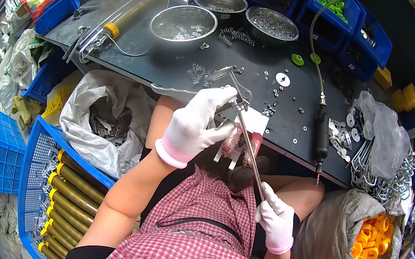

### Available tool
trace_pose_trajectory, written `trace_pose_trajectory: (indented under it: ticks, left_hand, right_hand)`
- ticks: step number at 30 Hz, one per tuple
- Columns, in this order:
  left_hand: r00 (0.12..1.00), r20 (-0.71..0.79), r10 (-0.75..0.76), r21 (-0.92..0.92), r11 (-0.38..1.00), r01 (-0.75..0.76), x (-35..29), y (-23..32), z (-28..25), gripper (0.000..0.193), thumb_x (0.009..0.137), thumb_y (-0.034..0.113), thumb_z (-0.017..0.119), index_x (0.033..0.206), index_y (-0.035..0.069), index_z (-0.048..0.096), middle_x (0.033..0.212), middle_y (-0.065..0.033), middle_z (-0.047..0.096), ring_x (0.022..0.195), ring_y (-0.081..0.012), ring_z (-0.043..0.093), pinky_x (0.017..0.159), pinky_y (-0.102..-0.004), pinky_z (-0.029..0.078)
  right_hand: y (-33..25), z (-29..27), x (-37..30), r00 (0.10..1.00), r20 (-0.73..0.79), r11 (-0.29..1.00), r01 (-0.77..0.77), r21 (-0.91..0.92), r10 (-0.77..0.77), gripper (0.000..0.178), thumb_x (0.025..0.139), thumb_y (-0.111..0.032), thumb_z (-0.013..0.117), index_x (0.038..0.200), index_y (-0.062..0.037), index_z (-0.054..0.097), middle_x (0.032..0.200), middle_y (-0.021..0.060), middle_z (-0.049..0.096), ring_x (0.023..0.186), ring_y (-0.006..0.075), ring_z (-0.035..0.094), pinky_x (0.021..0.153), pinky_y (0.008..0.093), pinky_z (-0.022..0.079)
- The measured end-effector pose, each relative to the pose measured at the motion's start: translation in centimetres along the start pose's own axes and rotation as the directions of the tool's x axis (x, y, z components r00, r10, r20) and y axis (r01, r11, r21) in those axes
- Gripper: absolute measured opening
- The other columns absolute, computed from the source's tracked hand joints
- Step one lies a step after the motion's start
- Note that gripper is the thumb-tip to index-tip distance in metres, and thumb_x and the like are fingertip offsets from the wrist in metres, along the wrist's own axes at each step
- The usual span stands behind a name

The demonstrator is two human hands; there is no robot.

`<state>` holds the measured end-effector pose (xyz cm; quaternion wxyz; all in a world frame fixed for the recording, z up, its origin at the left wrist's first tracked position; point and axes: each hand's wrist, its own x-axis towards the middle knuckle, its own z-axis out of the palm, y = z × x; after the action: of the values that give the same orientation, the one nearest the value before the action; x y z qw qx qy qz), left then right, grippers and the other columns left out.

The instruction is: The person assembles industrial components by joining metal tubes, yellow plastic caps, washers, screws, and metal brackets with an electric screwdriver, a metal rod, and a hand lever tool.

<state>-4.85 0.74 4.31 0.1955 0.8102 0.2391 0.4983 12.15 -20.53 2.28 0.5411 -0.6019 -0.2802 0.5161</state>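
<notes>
My left hand (pixel 195 122), in a white glove, is closed around a metal trigger handle (pixel 245 94), raised over the table's near edge. From the handle a long thin metal rod (pixel 251 149) slants down toward my lap. My right hand (pixel 276 221), gloved too, has its fingers wrapped round the rod's lower end. Behind the rod is a small stand with a white top (pixel 255 119) and red-wrapped parts below. Loose nuts and washers (pixel 272 108) lie on the table just right of the handle, and small springs (pixel 198 73) lie to its left.
Metal bowls (pixel 184 23) of small hardware stand at the back. A power screwdriver (pixel 320 140) hangs at right, near bent metal rods (pixel 379 172). A blue crate (pixel 33 179) of gold tubes flanks me at left; a sack (pixel 327 236) of orange rings sits at right.
</notes>
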Motion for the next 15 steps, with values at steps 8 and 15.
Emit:
trace_pose_trajectory:
  ticks: [8, 15]
  left_hand:
    - [0.999, -0.029, 0.028, -0.043, 0.999, -0.029, -0.1, -0.2, 0.4, 0.056, 0.068, 0.0, 0.078, 0.12, -0.003, 0.057, 0.111, -0.0127, 0.062, 0.097, -0.0196, 0.064, 0.084, -0.0281, 0.051]
    - [0.98, 0.183, 0.08, -0.013, 0.997, -0.079, -0.3, 0.4, 0.2, 0.058, 0.07, 0.008, 0.078, 0.122, 0.003, 0.055, 0.109, -0.0139, 0.062, 0.092, -0.025, 0.065, 0.077, -0.0299, 0.052]
  right_hand:
    - [3.0, 0.5, 0.3, 0.893, -0.094, 0.825, 0.36, -0.435, -0.439, 0.038, 0.087, 0.003, 0.058, 0.125, 0.0032, 0.058, 0.073, -0.0002, 0.056, 0.057, 0.0071, 0.043, 0.054, 0.0194, 0.038]
    - [1.9, -1.5, 0.3, 0.997, 0.017, 0.996, 0.069, 0.059, -0.07, 0.045, 0.09, -0.003, 0.057, 0.134, 0.0024, 0.05, 0.071, -0.0035, 0.048, 0.056, 0.0036, 0.035, 0.051, 0.0179, 0.03]
